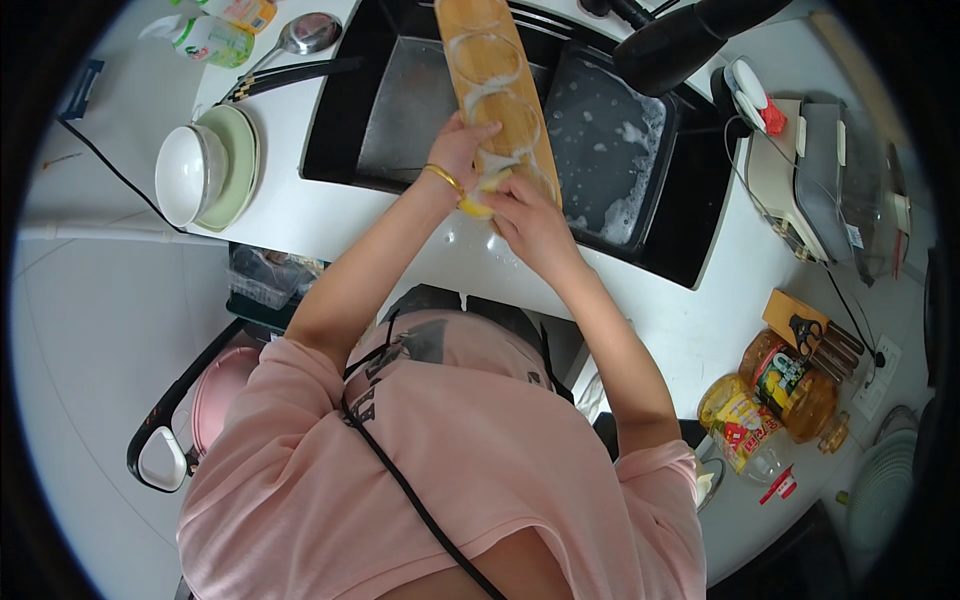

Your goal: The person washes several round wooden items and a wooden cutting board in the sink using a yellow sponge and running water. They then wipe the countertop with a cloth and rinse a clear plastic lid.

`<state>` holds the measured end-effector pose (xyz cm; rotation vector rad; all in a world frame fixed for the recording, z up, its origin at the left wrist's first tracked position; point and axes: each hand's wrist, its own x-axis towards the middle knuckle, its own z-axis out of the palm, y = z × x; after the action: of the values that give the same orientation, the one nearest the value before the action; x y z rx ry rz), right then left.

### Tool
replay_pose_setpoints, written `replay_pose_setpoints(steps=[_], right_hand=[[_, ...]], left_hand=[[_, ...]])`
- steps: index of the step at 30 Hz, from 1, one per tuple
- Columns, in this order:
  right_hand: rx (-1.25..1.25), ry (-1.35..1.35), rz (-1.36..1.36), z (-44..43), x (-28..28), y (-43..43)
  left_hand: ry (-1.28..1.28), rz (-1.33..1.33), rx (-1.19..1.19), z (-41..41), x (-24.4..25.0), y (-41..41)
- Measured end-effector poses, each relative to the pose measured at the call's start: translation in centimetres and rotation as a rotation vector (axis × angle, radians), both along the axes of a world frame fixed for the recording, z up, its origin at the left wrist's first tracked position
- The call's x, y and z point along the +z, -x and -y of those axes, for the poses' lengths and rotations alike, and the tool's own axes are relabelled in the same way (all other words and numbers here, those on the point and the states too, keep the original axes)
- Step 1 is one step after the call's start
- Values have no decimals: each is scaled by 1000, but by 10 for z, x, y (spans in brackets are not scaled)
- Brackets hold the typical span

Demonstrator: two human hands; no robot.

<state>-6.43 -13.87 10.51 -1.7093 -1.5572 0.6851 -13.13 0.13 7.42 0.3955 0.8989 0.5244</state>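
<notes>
A long wooden board (487, 60) with round recesses lies at a slant across the black double sink (701, 195), with white suds in its hollows. My left hand (456, 150) grips its left edge, thumb on top. In my right hand (529, 217) is a yellow sponge (480, 201), pressed against the near end of the board; my fingers hide part of it. To the right of the board, the basin holds soapy water (600, 142) with foam along its edge. The left basin (409, 97) shows a bare metal floor.
White bowls (180, 176) and green plates (240, 165) stand left of the sink, near chopsticks (292, 75) and a metal ladle (311, 34). A black faucet (660, 52) overhangs the right basin. Oil bottles (750, 427), a knife block (795, 315) and storage boxes (814, 165) are at right.
</notes>
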Motion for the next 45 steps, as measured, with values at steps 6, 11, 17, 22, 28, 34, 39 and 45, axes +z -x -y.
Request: replay_pose_setpoints(steps=[6, 11, 17, 22, 28, 34, 39, 45], right_hand=[[-183, -116, 301, -31, -17, -34], [-295, -71, 157, -45, -24, -50], [-327, -199, 275, -91, -46, -66], [-291, -362, 144, -117, -64, -45], [-400, -218, 319, -115, -56, -78], [-858, -23, -759, -44, -76, -168], [-904, -63, -1353, 20, -31, -152], [-1143, -205, -1043, 119, -4, -132]], left_hand=[[30, 21, -67, -4, -12, 11], [32, 59, -169, 5, -16, 23], [-51, 126, -405, 11, 7, 39], [-120, 61, -417, 3, 3, 59], [-97, 41, -530, -11, 18, 67], [-152, 79, -723, -46, 39, 92], [-228, 89, -746, -75, 34, 100], [-165, 106, -724, -97, 9, 103]])
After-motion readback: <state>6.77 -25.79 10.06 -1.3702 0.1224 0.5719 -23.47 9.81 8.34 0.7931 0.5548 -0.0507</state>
